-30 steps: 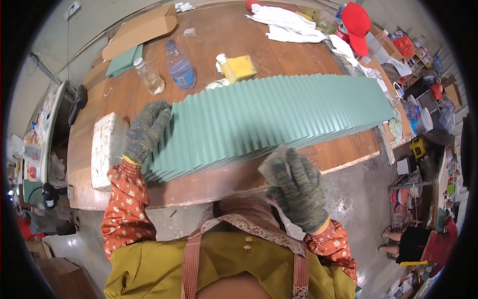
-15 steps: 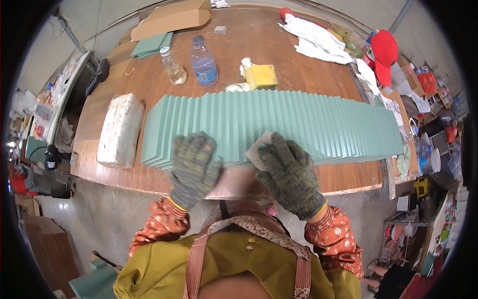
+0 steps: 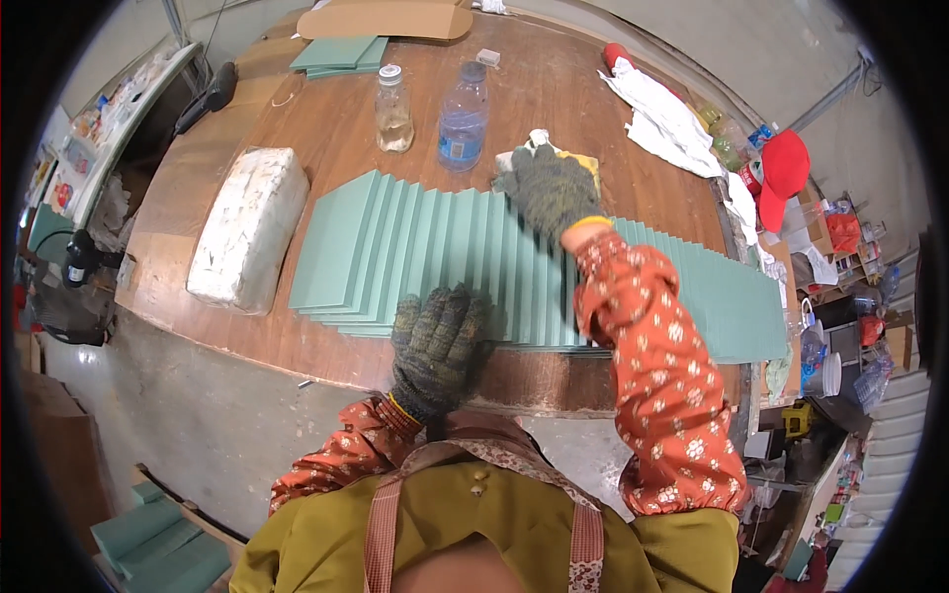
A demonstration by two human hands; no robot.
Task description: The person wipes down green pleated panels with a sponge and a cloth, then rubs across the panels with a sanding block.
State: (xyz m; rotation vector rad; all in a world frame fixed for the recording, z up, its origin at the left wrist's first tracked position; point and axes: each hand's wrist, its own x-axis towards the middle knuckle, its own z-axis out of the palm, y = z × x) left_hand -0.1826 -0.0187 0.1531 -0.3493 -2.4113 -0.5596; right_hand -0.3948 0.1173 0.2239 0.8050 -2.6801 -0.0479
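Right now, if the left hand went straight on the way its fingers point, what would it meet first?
Most likely the row of green sheets: the left hand overlaps its near edge in this view, though whether they touch is unclear.

A crowded workroom around a broad brown wooden table [image 3: 554, 94]
From my remote station I see pale walls [image 3: 712, 44] beyond, a loaded white shelf [image 3: 139, 135] at left, cluttered shelving [image 3: 828, 489] at right near a ribbed light panel [image 3: 880, 455], and smooth grey floor [image 3: 237, 385] catching glints of light.
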